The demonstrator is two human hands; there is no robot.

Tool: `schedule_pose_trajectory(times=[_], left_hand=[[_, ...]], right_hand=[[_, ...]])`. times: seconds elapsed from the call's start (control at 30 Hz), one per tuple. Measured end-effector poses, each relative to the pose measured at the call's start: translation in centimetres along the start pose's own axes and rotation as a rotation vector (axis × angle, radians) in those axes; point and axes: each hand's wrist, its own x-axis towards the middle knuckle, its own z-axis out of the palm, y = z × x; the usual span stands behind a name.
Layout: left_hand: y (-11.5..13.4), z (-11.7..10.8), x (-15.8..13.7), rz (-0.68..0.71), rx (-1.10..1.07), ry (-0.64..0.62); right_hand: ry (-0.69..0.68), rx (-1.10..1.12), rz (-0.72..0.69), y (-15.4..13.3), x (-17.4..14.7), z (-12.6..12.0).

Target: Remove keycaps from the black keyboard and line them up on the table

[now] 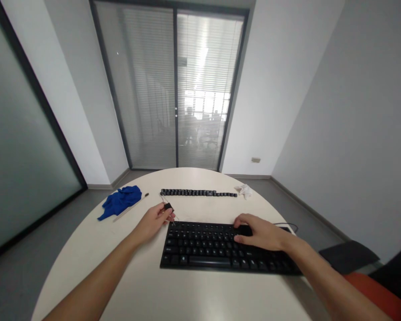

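Note:
My left hand [158, 216] is closed in a pinch on a wire keycap puller [169, 207] with a dark handle. Thin wire loops stick out from it, one toward the far side and one down by the keyboard's far left corner. In front of me lies a black keyboard [207, 262]; its top row looks bare of caps, though detail is small. My right hand [262, 234] rests on the keyboard's right half, thumb and forefinger spread apart, other fingers partly hidden. Beyond the keyboard, loose black keycaps [194, 192] stand in a long line.
On the round white table [200, 294], a crumpled blue cloth [122, 200] and a thin brush [132, 207] lie at left. A crumpled white tissue [244, 191] sits at the far right. The keyboard cable [292, 225] runs off right, near a red and black chair [377, 290].

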Motion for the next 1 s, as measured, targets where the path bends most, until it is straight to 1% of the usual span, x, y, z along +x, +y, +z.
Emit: schedule_pose_trajectory(times=[0.03, 0.1, 0.2, 0.27, 0.4, 0.47, 0.53, 0.67, 0.77, 0.87, 1.0], left_hand=[[0.1, 0.0, -0.2, 0.007, 0.007, -0.024], [0.4, 0.0, -0.7, 0.024, 0.045, -0.062], [0.9, -0.3, -1.3, 0.065, 0.139, -0.109], [1.2, -0.5, -1.6, 0.097, 0.198, -0.132], [1.2, -1.1, -1.7, 0.162, 0.38, -0.126], [1.3, -1.3, -1.7, 0.203, 0.462, -0.118], [1.6, -1.5, -1.8, 0.242, 0.51, -0.136], [2.3, -1.6, -2.0, 0.27, 0.533, -0.185], [2.6, -1.7, -2.0, 0.258, 0.562, -0.177], [2.6, -1.8, -2.0, 0.257, 0.575, -0.169], [2.4, -1.8, -1.9, 0.212, 0.484, -0.19]], right_hand=[[0.021, -0.055, -0.016, -0.7, 0.6, 0.1], [0.038, -0.111, -0.099, -2.6, 2.2, 0.6], [0.016, -0.109, -0.247, -5.6, 5.0, 1.9], [0.022, -0.113, -0.321, -7.2, 7.0, 2.9], [0.035, -0.108, -0.382, -9.1, 10.4, 4.7], [0.047, -0.077, -0.397, -9.4, 11.6, 5.7], [0.073, -0.024, -0.407, -9.4, 12.3, 6.6], [0.096, 0.082, -0.399, -9.0, 12.5, 7.9], [0.091, 0.126, -0.381, -8.7, 12.4, 8.1], [0.075, 0.155, -0.394, -8.4, 12.5, 8.0], [0.042, 0.166, -0.389, -8.1, 12.6, 7.8]])
